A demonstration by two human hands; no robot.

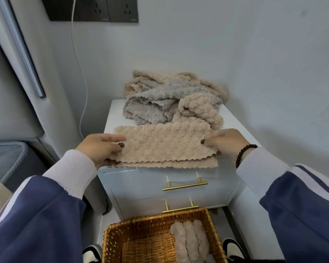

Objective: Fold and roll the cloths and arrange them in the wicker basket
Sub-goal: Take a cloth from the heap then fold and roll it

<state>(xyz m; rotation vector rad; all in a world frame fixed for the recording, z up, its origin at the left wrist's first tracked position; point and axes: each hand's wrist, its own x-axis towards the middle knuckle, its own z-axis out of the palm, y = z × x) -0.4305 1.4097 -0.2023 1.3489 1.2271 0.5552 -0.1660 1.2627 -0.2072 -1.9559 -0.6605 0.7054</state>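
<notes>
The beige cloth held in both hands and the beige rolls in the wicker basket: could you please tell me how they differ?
The beige cloth lies folded in a flat strip on the white cabinet; the beige rolls are rolled tight and lie side by side in the wicker basket. The left hand and right hand pinch the cloth's ends; nothing touches the rolls. Both share the bumpy beige fabric.

Folded beige cloth (164, 147): flat on near edge of white surface (234, 118), left hand (101, 147) and right hand (224, 142) pinching its ends. Cloth pile (171, 99), beige and grey: far side of surface. Wicker basket (150, 223): near, below the drawers, three rolled cloths (191, 242) at its right.
</notes>
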